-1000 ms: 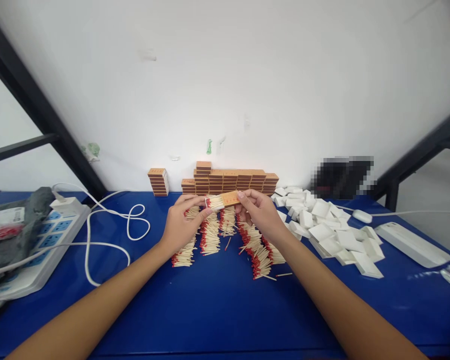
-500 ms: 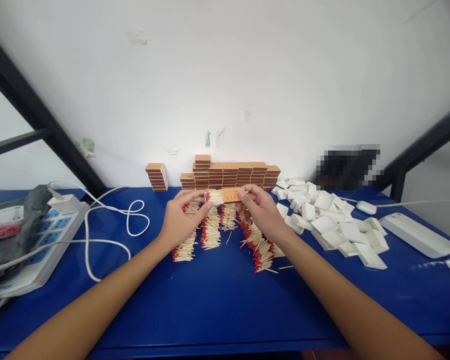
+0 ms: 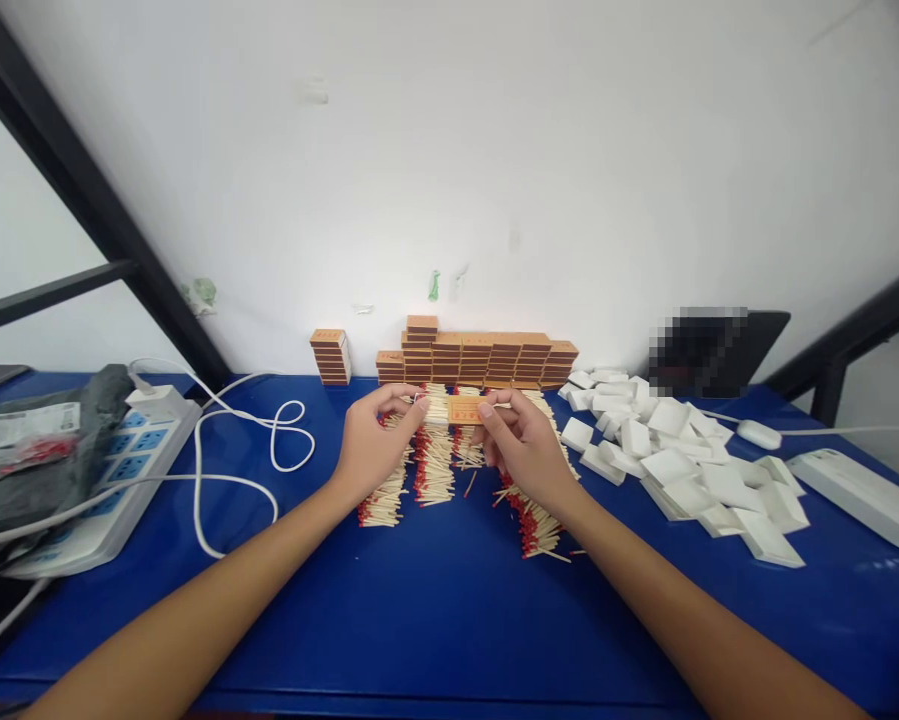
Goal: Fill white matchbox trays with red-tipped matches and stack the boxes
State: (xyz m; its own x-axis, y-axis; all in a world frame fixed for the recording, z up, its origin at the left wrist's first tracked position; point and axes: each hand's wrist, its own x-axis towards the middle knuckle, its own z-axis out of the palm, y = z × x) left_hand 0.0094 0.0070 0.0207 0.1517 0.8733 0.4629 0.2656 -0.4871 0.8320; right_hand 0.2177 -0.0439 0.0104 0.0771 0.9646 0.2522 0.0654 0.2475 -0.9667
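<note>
**Matchbox held in both hands, just in front of the matchbox stack**

- An orange matchbox [image 3: 467, 410] is held clear of the blue counter [image 3: 434, 610], just in front of the stack of orange matchboxes [image 3: 486, 358] that is lined up against the wall.
- The inner tray [image 3: 435, 406] is seen pushed part-way out of the box's left end, with matches packed in it.
- Left hand [image 3: 378, 445]: its fingers [image 3: 413, 402] are pinched on the tray end, with the thumb underneath.
- Right hand [image 3: 528, 450]: its fingers [image 3: 494, 398] are pinched on the right part of the orange sleeve, with the thumb pressed on the near face.
- Rows of loose matches [image 3: 435, 470] are laid on the counter in front of the stack, under and between both hands. Most of the red heads are turned the same way.
- A smaller pile of boxes [image 3: 331, 357] is stood just left of the stack, apart from it.
- A heap of white empty trays [image 3: 681, 465] is spread to the right of the stack, starting just beside its end.
- A white mouse [image 3: 759, 434] and a long white flat unit [image 3: 858, 487] are placed further right of the stack, past the heap.
- A power strip [image 3: 119, 470] is set well left of the stack, with a looped white cable [image 3: 288, 440] lying between the two.
- A grey bag [image 3: 40, 455] is lying further left again, partly on the strip.
</note>
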